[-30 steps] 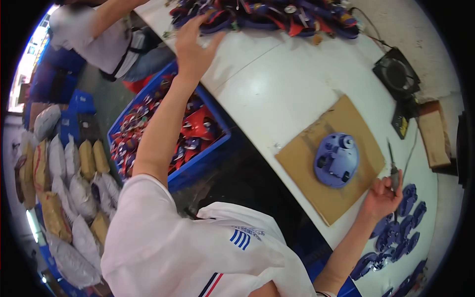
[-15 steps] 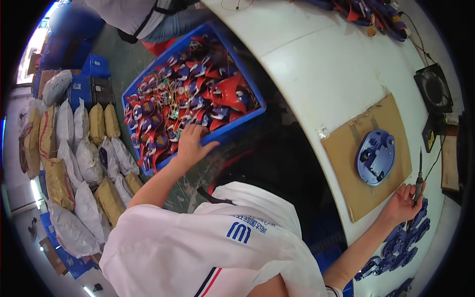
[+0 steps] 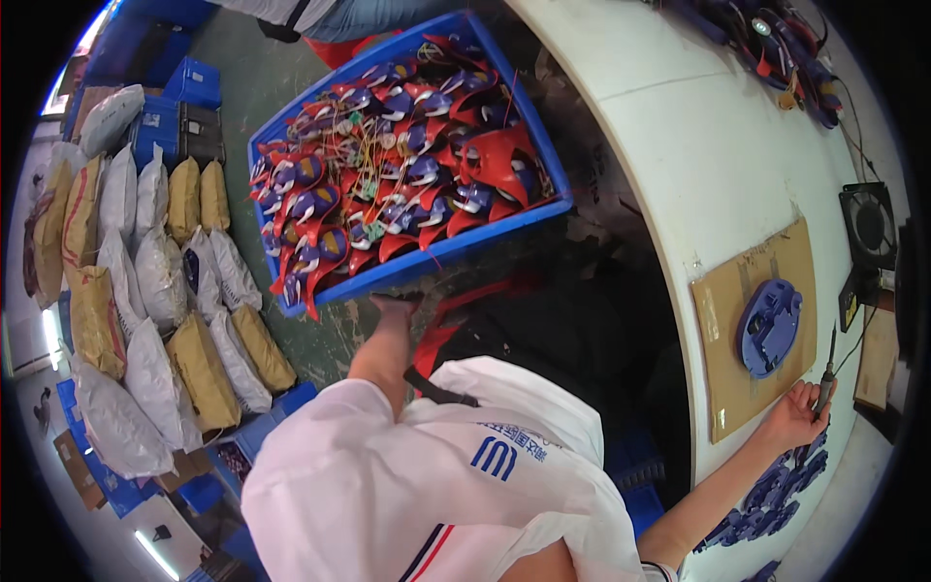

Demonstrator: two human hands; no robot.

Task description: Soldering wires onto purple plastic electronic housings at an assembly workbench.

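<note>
My right hand (image 3: 797,415) is closed around the handle of a soldering iron (image 3: 826,386), its tip pointing away from me. Just beyond that hand, a purple-blue plastic shell (image 3: 766,335) lies on a brown cardboard sheet (image 3: 722,398) on the white table. My left hand (image 3: 395,304) is low on my left, dark and blurred, next to the near edge of a blue bin (image 3: 427,260). How its fingers are set does not show clearly. Red and purple plastic parts (image 3: 427,170) with loose wires and small circuit boards fill the bin.
Several purple parts (image 3: 771,500) lie on the white table (image 3: 669,145) near my right forearm. A black fan (image 3: 866,225) stands at the table's right side. More wired parts (image 3: 776,53) lie at its far end. White and tan sacks (image 3: 155,281) are piled on the left.
My left hand has come away from the parts in the bin and dropped closer to my body. The view has shifted. My right hand still holds the soldering iron.
</note>
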